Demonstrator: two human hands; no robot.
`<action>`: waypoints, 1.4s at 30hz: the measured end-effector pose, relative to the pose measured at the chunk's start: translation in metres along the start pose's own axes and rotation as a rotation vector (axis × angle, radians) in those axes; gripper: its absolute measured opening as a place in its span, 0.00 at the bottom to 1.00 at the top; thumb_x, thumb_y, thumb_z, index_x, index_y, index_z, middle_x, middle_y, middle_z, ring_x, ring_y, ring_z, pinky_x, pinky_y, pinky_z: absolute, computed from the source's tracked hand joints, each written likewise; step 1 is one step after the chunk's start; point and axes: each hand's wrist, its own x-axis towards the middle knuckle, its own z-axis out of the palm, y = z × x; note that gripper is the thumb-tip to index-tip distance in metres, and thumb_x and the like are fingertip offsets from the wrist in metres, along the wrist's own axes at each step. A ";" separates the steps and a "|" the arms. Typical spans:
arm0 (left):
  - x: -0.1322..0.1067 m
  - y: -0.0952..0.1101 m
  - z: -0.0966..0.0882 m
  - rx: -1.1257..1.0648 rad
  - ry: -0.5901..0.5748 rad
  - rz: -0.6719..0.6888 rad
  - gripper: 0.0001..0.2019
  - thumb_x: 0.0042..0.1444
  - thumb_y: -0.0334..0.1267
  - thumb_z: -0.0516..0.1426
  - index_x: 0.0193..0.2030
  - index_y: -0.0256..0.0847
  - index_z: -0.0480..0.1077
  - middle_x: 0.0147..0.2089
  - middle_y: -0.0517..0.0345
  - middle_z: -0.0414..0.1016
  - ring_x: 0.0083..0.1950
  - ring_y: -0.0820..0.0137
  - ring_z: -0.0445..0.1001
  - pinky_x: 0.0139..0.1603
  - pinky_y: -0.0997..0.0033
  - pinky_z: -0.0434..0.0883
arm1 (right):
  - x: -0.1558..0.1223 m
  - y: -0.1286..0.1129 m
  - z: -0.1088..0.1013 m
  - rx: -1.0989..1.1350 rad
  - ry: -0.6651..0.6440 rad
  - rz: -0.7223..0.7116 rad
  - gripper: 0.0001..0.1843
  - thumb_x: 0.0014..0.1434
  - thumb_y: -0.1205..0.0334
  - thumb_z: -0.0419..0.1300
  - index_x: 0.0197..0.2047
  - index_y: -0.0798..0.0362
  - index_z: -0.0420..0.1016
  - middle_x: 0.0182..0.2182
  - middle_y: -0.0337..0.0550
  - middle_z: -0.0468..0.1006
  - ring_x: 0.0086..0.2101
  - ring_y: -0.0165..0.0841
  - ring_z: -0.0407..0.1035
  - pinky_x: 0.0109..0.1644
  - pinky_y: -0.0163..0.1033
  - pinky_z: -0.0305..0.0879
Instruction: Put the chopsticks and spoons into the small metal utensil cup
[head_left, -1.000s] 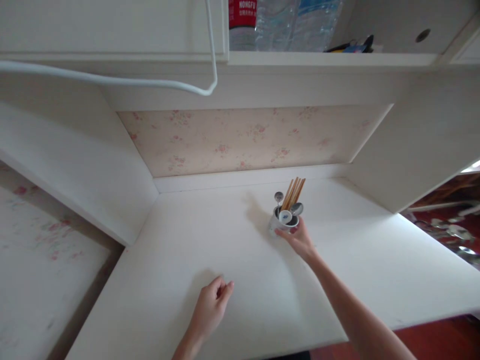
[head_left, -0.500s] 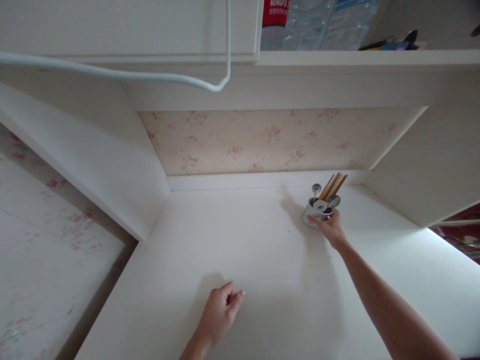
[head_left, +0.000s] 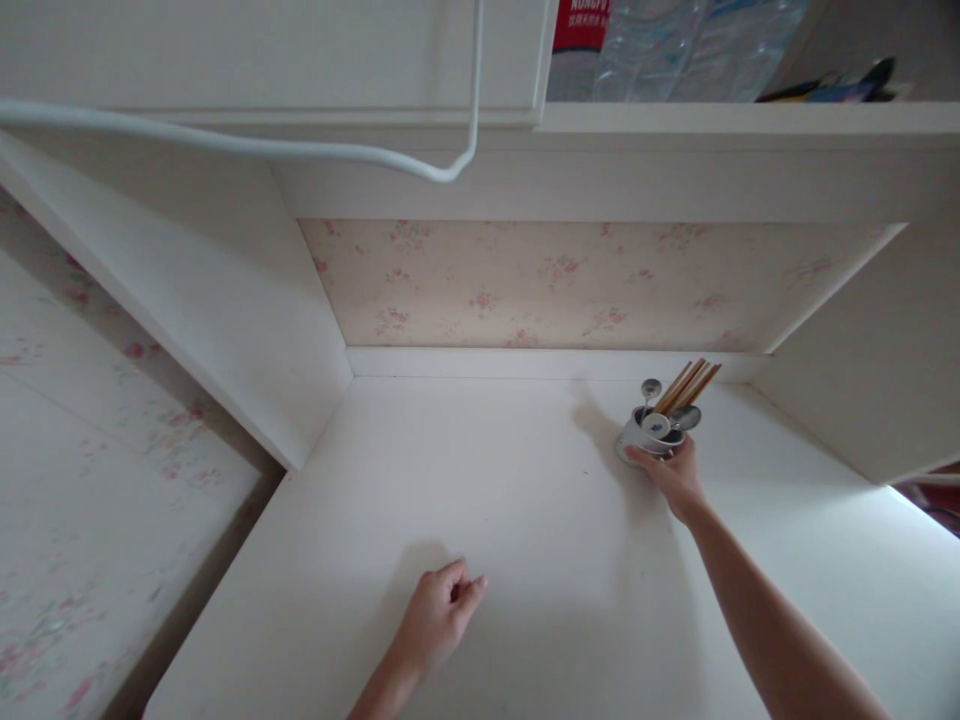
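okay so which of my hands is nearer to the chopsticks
Right. The right hand grips the cup that the chopsticks stand in, just below them. The left hand is loosely curled, well to their left and closer to you.

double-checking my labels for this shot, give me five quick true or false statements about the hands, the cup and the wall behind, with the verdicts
1. The right hand grips the cup. True.
2. Wooden chopsticks stick up out of the cup. True.
3. The left hand also grips the cup. False: it is curled, well apart from the cup.
4. A metal spoon is in the cup as well. True.
5. The back panel is plain blue. False: it is pale, with a pink floral pattern.
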 end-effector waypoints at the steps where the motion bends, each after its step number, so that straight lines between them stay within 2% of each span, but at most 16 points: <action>1: 0.000 0.000 0.000 0.000 0.002 -0.002 0.21 0.60 0.54 0.50 0.23 0.42 0.54 0.21 0.68 0.51 0.25 0.75 0.53 0.27 0.73 0.51 | 0.000 0.001 -0.001 0.012 -0.066 -0.015 0.36 0.31 0.66 0.75 0.47 0.55 0.71 0.42 0.53 0.78 0.38 0.38 0.73 0.43 0.45 0.68; 4: 0.001 -0.001 0.000 0.010 0.004 -0.001 0.21 0.60 0.54 0.50 0.23 0.42 0.54 0.21 0.68 0.51 0.25 0.75 0.53 0.27 0.73 0.51 | 0.002 0.010 -0.005 0.022 -0.160 -0.035 0.38 0.34 0.63 0.75 0.51 0.53 0.68 0.44 0.50 0.77 0.40 0.38 0.73 0.47 0.45 0.68; 10: 0.001 0.000 0.001 0.019 -0.001 -0.004 0.21 0.59 0.54 0.50 0.23 0.42 0.53 0.21 0.67 0.51 0.25 0.74 0.53 0.28 0.73 0.50 | -0.001 0.033 -0.011 0.070 -0.107 0.086 0.53 0.33 0.59 0.76 0.60 0.45 0.56 0.51 0.47 0.73 0.47 0.43 0.72 0.56 0.54 0.66; 14: 0.002 -0.001 0.002 0.025 -0.001 -0.008 0.21 0.60 0.55 0.49 0.23 0.42 0.53 0.21 0.67 0.51 0.25 0.74 0.53 0.28 0.73 0.50 | -0.017 0.042 -0.020 0.050 -0.017 0.120 0.58 0.31 0.56 0.77 0.62 0.43 0.52 0.59 0.48 0.64 0.59 0.45 0.61 0.65 0.56 0.55; 16: 0.003 -0.002 0.002 0.023 0.002 -0.004 0.22 0.60 0.55 0.49 0.23 0.43 0.53 0.21 0.67 0.50 0.25 0.74 0.53 0.28 0.73 0.50 | -0.031 0.044 -0.026 0.062 0.030 0.132 0.57 0.33 0.54 0.76 0.62 0.42 0.51 0.60 0.48 0.61 0.61 0.43 0.58 0.67 0.54 0.51; 18: 0.004 -0.002 0.003 0.018 0.003 -0.001 0.22 0.60 0.56 0.49 0.23 0.43 0.52 0.22 0.67 0.49 0.25 0.74 0.52 0.28 0.72 0.50 | -0.051 0.044 -0.031 0.086 0.073 0.130 0.52 0.36 0.53 0.75 0.61 0.41 0.53 0.59 0.46 0.62 0.59 0.41 0.60 0.67 0.52 0.53; 22: 0.011 -0.002 0.002 -0.024 0.014 -0.011 0.21 0.59 0.55 0.50 0.23 0.43 0.52 0.22 0.68 0.48 0.26 0.74 0.51 0.28 0.73 0.50 | -0.099 0.033 -0.031 0.121 0.134 0.053 0.37 0.43 0.51 0.72 0.53 0.43 0.61 0.50 0.42 0.69 0.51 0.37 0.67 0.59 0.45 0.64; 24: 0.018 0.002 0.002 -0.056 0.027 -0.017 0.21 0.58 0.55 0.51 0.23 0.43 0.52 0.22 0.68 0.48 0.26 0.74 0.51 0.28 0.73 0.50 | -0.124 0.022 -0.021 0.115 0.058 0.062 0.27 0.46 0.48 0.70 0.46 0.46 0.65 0.40 0.40 0.72 0.41 0.35 0.70 0.47 0.41 0.69; 25: 0.022 0.004 0.002 -0.074 0.031 -0.019 0.21 0.57 0.55 0.51 0.23 0.43 0.52 0.22 0.68 0.47 0.26 0.74 0.50 0.28 0.73 0.50 | -0.137 0.014 -0.013 0.092 -0.023 0.087 0.24 0.48 0.46 0.68 0.43 0.47 0.67 0.33 0.39 0.73 0.34 0.34 0.70 0.40 0.39 0.69; 27: 0.031 0.011 0.004 -0.110 0.032 -0.021 0.22 0.57 0.57 0.51 0.23 0.43 0.51 0.22 0.68 0.47 0.25 0.75 0.50 0.27 0.73 0.50 | -0.160 -0.002 0.007 0.020 -0.218 0.110 0.19 0.54 0.42 0.63 0.33 0.50 0.68 0.23 0.35 0.68 0.26 0.32 0.64 0.30 0.35 0.62; 29: 0.040 0.019 0.007 -0.146 0.043 -0.011 0.24 0.56 0.59 0.51 0.22 0.43 0.50 0.22 0.69 0.46 0.25 0.75 0.49 0.27 0.73 0.49 | -0.180 -0.018 0.032 -0.008 -0.346 0.111 0.24 0.57 0.40 0.59 0.23 0.50 0.61 0.17 0.32 0.59 0.20 0.28 0.54 0.24 0.34 0.52; 32: 0.050 0.029 0.014 -0.200 0.066 0.002 0.25 0.56 0.61 0.51 0.22 0.43 0.49 0.21 0.69 0.45 0.24 0.76 0.49 0.26 0.74 0.49 | -0.203 -0.032 0.067 0.005 -0.508 0.158 0.29 0.60 0.38 0.53 0.18 0.50 0.54 0.16 0.31 0.53 0.19 0.27 0.48 0.24 0.34 0.47; 35: 0.055 0.032 0.020 -0.220 0.103 0.008 0.25 0.56 0.59 0.51 0.21 0.43 0.51 0.20 0.68 0.47 0.24 0.75 0.50 0.25 0.73 0.49 | -0.220 -0.031 0.090 0.005 -0.628 0.160 0.30 0.61 0.37 0.49 0.17 0.50 0.54 0.16 0.32 0.52 0.20 0.27 0.47 0.24 0.35 0.46; 38: 0.056 0.026 0.022 -0.212 0.151 0.060 0.23 0.57 0.55 0.50 0.20 0.42 0.52 0.20 0.67 0.49 0.24 0.75 0.51 0.25 0.73 0.50 | -0.230 -0.021 0.096 -0.063 -0.685 0.064 0.29 0.62 0.39 0.49 0.18 0.51 0.57 0.18 0.33 0.53 0.22 0.27 0.48 0.26 0.35 0.46; 42: 0.054 0.015 0.019 -0.334 0.066 0.005 0.23 0.55 0.57 0.52 0.21 0.43 0.51 0.16 0.70 0.47 0.20 0.77 0.48 0.22 0.73 0.48 | -0.235 -0.013 0.093 -0.144 -0.715 -0.013 0.29 0.64 0.41 0.48 0.18 0.51 0.55 0.18 0.33 0.50 0.22 0.27 0.46 0.26 0.35 0.43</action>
